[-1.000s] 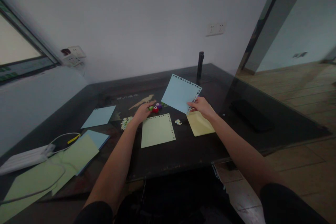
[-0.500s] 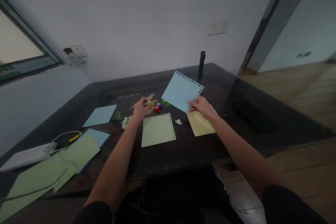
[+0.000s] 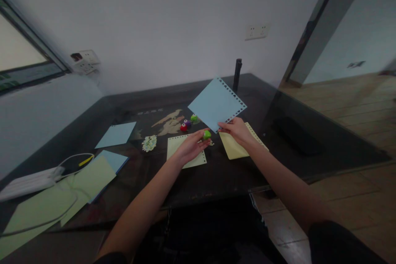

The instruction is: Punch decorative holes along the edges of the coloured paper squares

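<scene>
My left hand (image 3: 194,147) is closed round a small green hole punch (image 3: 207,135), held above the right part of a pale green sheet (image 3: 177,143) on the table. In my right hand (image 3: 237,130) is a light blue sheet of paper (image 3: 216,103), pinched near its lower corner and tilted up. Small dark holes run along two of its edges. Beyond my left hand stand a red punch (image 3: 184,127), a purple punch (image 3: 187,123) and another green punch (image 3: 194,118) with eye-like spots. A yellow sheet (image 3: 236,148) lies under my right hand.
Paper scraps (image 3: 149,143) form a pile at left. Farther left lie a blue sheet (image 3: 116,134), several green sheets (image 3: 46,210), and a white power strip (image 3: 29,183) with a looping cable. A black post (image 3: 237,74) rises at the back; a dark flat object (image 3: 297,136) lies right.
My left hand has moved right and nearer, carrying the green punch away from the others towards the blue sheet. The blue sheet has turned slightly in my right hand.
</scene>
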Demonstrator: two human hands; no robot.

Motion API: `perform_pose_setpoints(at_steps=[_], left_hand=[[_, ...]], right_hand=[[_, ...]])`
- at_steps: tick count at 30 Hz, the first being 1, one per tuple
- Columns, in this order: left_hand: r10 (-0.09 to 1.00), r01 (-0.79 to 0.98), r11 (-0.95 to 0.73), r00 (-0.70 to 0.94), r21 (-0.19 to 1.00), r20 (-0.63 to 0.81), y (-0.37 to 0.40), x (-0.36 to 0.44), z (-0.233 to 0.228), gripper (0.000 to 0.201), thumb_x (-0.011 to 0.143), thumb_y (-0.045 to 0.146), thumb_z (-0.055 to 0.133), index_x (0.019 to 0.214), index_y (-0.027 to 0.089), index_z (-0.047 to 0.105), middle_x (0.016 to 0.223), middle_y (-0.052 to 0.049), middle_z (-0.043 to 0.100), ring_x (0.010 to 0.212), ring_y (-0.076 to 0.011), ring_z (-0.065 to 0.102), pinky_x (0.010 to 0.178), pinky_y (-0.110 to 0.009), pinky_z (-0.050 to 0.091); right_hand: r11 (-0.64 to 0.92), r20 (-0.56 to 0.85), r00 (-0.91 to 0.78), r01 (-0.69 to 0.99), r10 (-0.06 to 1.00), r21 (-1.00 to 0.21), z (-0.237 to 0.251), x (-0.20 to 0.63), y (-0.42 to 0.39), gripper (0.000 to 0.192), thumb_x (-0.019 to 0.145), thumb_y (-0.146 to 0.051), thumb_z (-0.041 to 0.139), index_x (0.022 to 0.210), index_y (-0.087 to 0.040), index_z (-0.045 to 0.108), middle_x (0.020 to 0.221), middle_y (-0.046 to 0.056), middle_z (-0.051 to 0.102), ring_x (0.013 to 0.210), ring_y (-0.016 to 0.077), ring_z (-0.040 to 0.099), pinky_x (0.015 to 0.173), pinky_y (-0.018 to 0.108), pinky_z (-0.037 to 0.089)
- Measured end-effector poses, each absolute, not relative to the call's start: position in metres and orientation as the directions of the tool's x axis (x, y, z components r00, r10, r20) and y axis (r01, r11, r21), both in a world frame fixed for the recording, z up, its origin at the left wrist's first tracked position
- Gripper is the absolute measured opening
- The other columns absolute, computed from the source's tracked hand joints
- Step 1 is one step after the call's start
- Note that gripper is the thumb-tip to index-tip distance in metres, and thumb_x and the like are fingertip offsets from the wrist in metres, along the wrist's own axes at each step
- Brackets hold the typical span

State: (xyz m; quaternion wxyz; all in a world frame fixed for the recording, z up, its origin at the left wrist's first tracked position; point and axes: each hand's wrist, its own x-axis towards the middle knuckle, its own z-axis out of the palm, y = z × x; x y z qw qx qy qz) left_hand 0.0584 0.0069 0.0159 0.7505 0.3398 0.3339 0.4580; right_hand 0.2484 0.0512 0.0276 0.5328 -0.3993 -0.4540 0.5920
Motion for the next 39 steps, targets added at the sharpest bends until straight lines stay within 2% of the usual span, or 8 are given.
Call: perform_pose_setpoints(at_steps=[6,12,16,19,25,33,36,39], left_hand=[[0.952,-0.485,0.264,0.270,0.834,-0.145,0.003,0.065,0.014,0.016,0.075,0.017,0.069,0.091,0.014,0.067,0.094,-0.007,0.067,0.090,-0.0149,0.064,0.095,-0.032,0.046],[0.968,-0.428,0.200,0.227,0.882,-0.110,0.000,0.067,0.012,0.025,0.070,0.023,0.074,0.093,0.018,0.066,0.099,-0.005,0.066,0.093,-0.0149,0.061,0.088,-0.031,0.046],[0.975,-0.365,0.174,0.192,0.915,-0.109,0.000,0.066,0.010,0.029,0.067,0.030,0.077,0.093,0.019,0.067,0.096,-0.004,0.067,0.086,-0.0127,0.060,0.079,-0.027,0.044],[0.977,-0.385,0.172,0.185,0.907,-0.106,0.001,0.067,0.010,0.030,0.065,0.029,0.078,0.090,0.019,0.067,0.092,-0.002,0.067,0.082,-0.0116,0.060,0.078,-0.026,0.044],[0.979,-0.464,0.165,0.187,0.871,-0.086,0.002,0.070,0.009,0.031,0.061,0.022,0.081,0.087,0.016,0.066,0.089,-0.003,0.068,0.082,-0.0120,0.062,0.084,-0.029,0.045],[0.981,-0.425,0.144,0.182,0.893,-0.072,0.001,0.074,0.009,0.028,0.062,0.023,0.080,0.085,0.012,0.069,0.091,-0.006,0.069,0.084,-0.0136,0.062,0.093,-0.033,0.042],[0.984,-0.438,0.130,0.166,0.890,-0.062,-0.001,0.075,0.011,0.031,0.057,0.026,0.083,0.081,0.012,0.067,0.086,-0.004,0.068,0.082,-0.0135,0.062,0.089,-0.031,0.044],[0.985,-0.404,0.137,0.154,0.905,-0.081,-0.004,0.076,0.013,0.033,0.056,0.030,0.083,0.078,0.013,0.065,0.082,-0.003,0.067,0.078,-0.0132,0.061,0.077,-0.027,0.045]], right_hand=[[0.056,0.062,-0.021,-0.201,0.998,-0.978,0.021,0.239,0.047,0.031,0.057,-0.030,0.078,0.079,-0.014,0.062,0.079,0.006,0.070,0.061,0.0147,0.063,0.052,0.025,0.054],[0.146,0.145,0.020,-0.109,0.989,-0.983,0.018,0.234,0.043,0.036,0.059,-0.040,0.074,0.080,-0.014,0.062,0.077,0.007,0.070,0.062,0.0156,0.063,0.054,0.027,0.052],[0.195,0.195,0.002,-0.070,0.981,-0.978,0.018,0.233,0.043,0.033,0.062,-0.040,0.073,0.080,-0.013,0.064,0.076,0.007,0.069,0.061,0.0156,0.063,0.056,0.028,0.052],[0.217,0.217,0.000,-0.038,0.976,-0.975,0.018,0.233,0.042,0.029,0.064,-0.038,0.072,0.078,-0.014,0.064,0.075,0.007,0.069,0.060,0.0155,0.063,0.057,0.029,0.053],[0.221,0.221,-0.002,-0.018,0.975,-0.975,0.020,0.232,0.039,0.028,0.064,-0.037,0.072,0.076,-0.013,0.064,0.075,0.008,0.070,0.060,0.0164,0.063,0.055,0.029,0.053],[0.225,0.227,-0.067,-0.024,0.972,-0.974,0.021,0.232,0.035,0.025,0.065,-0.034,0.071,0.079,-0.014,0.065,0.080,0.008,0.071,0.066,0.0162,0.064,0.058,0.029,0.053],[0.227,0.226,-0.097,-0.003,0.969,-0.974,0.018,0.232,0.036,0.025,0.067,-0.036,0.070,0.078,-0.014,0.065,0.077,0.007,0.070,0.065,0.0157,0.063,0.058,0.028,0.053],[0.244,0.235,-0.119,0.063,0.965,-0.968,0.017,0.233,0.038,0.026,0.068,-0.039,0.069,0.075,-0.014,0.065,0.070,0.005,0.067,0.059,0.0140,0.060,0.056,0.028,0.051]])
